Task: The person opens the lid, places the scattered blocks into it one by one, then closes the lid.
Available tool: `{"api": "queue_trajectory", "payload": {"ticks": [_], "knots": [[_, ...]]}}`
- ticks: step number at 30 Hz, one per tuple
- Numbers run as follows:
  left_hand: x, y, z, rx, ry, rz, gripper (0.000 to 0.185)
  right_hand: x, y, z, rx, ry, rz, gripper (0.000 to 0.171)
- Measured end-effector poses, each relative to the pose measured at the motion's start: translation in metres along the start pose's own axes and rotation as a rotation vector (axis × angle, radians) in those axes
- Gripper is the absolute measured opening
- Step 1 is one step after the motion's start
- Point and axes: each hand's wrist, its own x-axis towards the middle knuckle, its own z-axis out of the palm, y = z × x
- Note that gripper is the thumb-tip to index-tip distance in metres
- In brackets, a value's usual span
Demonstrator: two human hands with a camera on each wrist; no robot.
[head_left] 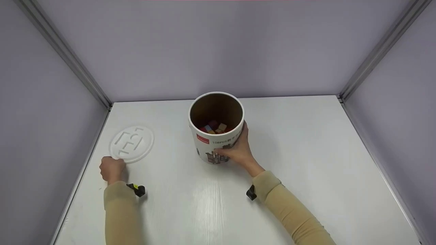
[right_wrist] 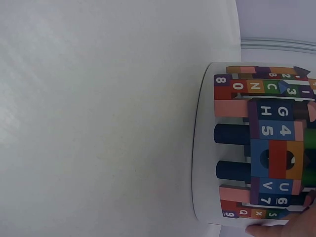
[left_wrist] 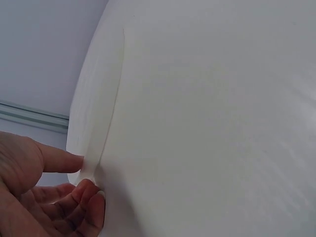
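Note:
A white cardboard bucket point(head_left: 203, 147) stands upright near the middle of the table, its open top showing several coloured wooden blocks point(head_left: 218, 128) at the bottom. My right hand point(head_left: 241, 149) grips its right side, thumb across the printed front; in the right wrist view only part of that hand point(right_wrist: 289, 228) shows beside the bucket wall point(right_wrist: 205, 182). At the left lies a round translucent white lid point(head_left: 145, 144) with raised marks. My left hand point(head_left: 112, 169) is at its near edge; the left wrist view shows curled fingers and thumb pinching the lid's rim point(left_wrist: 106, 118).
The white tabletop point(head_left: 306, 146) runs back to a pale grey wall point(head_left: 218, 47). Side panels point(head_left: 44, 112) with metal corner posts enclose it left and right. Small black devices point(head_left: 251, 193) sit at both wrists.

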Motion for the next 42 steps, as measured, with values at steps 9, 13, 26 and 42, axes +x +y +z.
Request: {"api": "queue_trajectory", "payload": {"ticks": [9,13,26,42], "knots": [[-0.001,0.000,-0.003,-0.008,-0.015,0.001,0.057,0.000,0.000,-0.001,0.000,-0.001,-0.016,0.142],[-0.001,0.001,-0.002,0.010,-0.009,0.006,0.060,0.000,-0.008,0.000,0.023,-0.005,-0.046,0.141],[0.002,0.004,-0.006,-0.216,0.011,-0.066,0.049,-0.001,-0.011,0.000,0.038,0.001,-0.056,0.140],[-0.018,0.060,-0.029,-0.851,-0.251,-0.129,0.048,0.001,0.003,-0.001,0.019,-0.004,-0.046,0.142]]}}
